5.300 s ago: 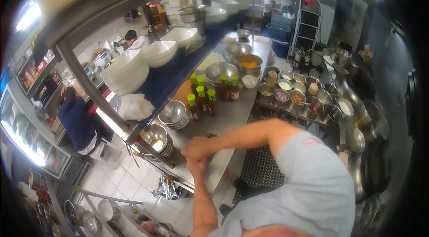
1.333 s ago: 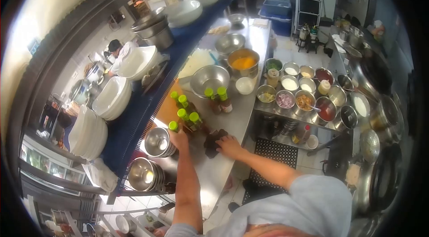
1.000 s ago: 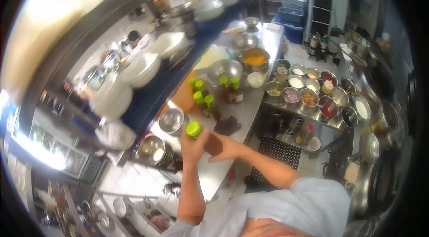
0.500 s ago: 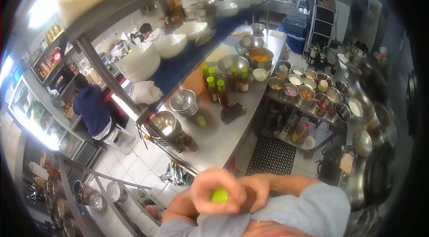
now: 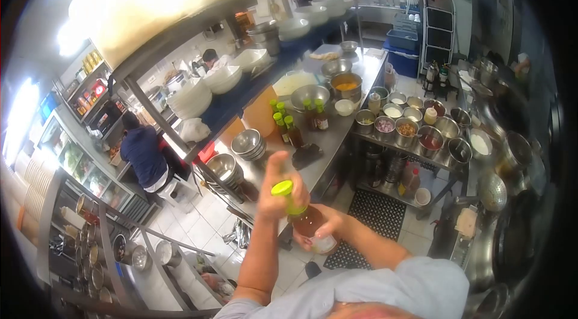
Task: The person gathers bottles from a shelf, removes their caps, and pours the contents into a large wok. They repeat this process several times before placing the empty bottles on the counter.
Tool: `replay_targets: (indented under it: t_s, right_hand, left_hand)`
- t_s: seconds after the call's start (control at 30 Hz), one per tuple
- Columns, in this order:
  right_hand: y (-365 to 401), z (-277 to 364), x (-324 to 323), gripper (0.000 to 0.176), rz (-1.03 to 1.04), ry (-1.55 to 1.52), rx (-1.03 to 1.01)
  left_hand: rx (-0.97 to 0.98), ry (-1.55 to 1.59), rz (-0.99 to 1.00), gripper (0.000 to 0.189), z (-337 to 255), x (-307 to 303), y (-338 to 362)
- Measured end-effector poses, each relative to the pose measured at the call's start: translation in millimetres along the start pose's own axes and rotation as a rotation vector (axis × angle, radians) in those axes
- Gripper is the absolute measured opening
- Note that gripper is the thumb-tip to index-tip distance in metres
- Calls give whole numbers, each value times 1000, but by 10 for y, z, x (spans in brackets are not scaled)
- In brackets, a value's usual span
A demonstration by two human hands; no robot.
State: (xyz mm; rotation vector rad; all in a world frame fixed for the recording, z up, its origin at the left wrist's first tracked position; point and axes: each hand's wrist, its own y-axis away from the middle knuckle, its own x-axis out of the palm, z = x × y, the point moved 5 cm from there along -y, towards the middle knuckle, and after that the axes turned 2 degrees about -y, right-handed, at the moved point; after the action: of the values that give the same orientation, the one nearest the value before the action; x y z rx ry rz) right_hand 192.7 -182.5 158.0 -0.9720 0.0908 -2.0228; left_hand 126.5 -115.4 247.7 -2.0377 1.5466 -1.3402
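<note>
A brown sauce bottle [image 5: 312, 222] with a bright green cap [image 5: 282, 188] is tilted in front of my chest. My left hand [image 5: 283, 189] is round the cap and neck, one finger pointing up. Lower down, my right hand [image 5: 325, 229] grips the bottle's body beside its pale label. Beyond them, on the steel counter [image 5: 328, 159], several similar green-capped bottles [image 5: 294, 132] stand close together near a dark cloth-like item [image 5: 307, 155].
Stacked steel bowls [image 5: 248, 144] and a large mixing bowl [image 5: 310, 91] are on the counter. To the right, a lower shelf holds steel food containers [image 5: 406, 129]. A person in dark blue [image 5: 144, 153] sits at the left; another person [image 5: 212, 60] is behind the shelf.
My hands and the bottle have moved up and away from my chest. The bottle's body and label now show, and one left finger has come up off the cap. The view has shifted slightly.
</note>
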Motion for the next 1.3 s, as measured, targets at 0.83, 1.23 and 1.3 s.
replay_targets:
  t_s: [0.83,1.23,1.3]
  right_hand:
    - [-229,809,-180,71,-994,1149,-172]
    - [-455,-268,-1192,87,-739,642,-102]
    - [-608,-71,-1153,78,-752,792,-167]
  left_hand:
    - [-38,-973,-871,30,-330,-494,-766]
    - [97,-737,-780,34,-1524,-1068,-707]
    - [105,-404,-708,33,-1453,-1460,-512]
